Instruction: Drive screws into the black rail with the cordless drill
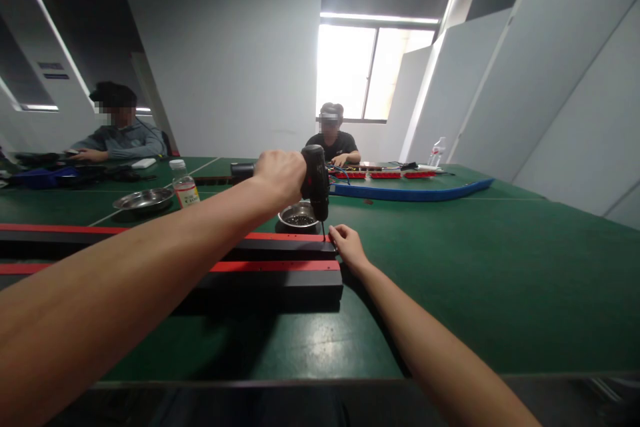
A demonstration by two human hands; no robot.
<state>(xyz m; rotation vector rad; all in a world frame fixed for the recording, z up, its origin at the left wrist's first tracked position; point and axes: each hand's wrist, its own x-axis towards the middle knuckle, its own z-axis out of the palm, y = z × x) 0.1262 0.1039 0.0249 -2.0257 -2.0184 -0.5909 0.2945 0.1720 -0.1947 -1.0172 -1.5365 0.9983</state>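
My left hand (280, 173) is closed round the grip of a black power drill (315, 180), which points straight down. Its bit meets the right end of the far black rail with a red top strip (280, 237). My right hand (347, 243) rests at that same rail end beside the bit, fingers curled in a pinch on something too small to make out. A second black and red rail (280, 273) lies nearer me. A small metal bowl of dark screws (299, 216) stands just behind the drill.
On the green table (475, 267) stand a larger metal bowl (144, 199) and a plastic bottle (184, 183) at the left. A long blue strip (415, 192) lies further back. Two other people sit at the far side, each working with their own parts.
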